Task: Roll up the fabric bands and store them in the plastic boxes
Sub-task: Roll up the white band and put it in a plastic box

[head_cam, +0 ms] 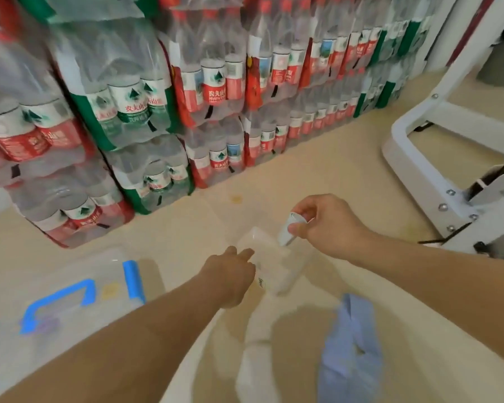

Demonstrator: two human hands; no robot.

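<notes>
Fabric bands show in three places on the pale floor point(186, 228), and the clearest is the small rolled band point(292, 228) up in the right hand. At far left lies a clear plastic box with blue clips point(85, 289), its lid shut and its walls so blurred that the contents cannot be made out. Beside it the left forearm reaches forward from the lower left corner, and the left hand point(230, 276) is seen from the back, knuckles up, fingers curled over the near edge of a small clear plastic box point(274, 266); whether they grip it or only rest against it cannot be told. This box is nearly see-through and hard to trace. Below it a white band point(253, 365) trails down to the bottom edge, where it is cut off, and just right of that a blue band point(349, 344) lies loose and crumpled, also cut off. The right arm comes in from the right edge, with the right hand point(326, 225) held just above the small box, thumb and fingertips pinched narrowly on the rolled band, which sticks out below the fingers. Stacked packs of bottled water point(216, 91) line the back; a white metal frame point(437, 158) stands at right.
</notes>
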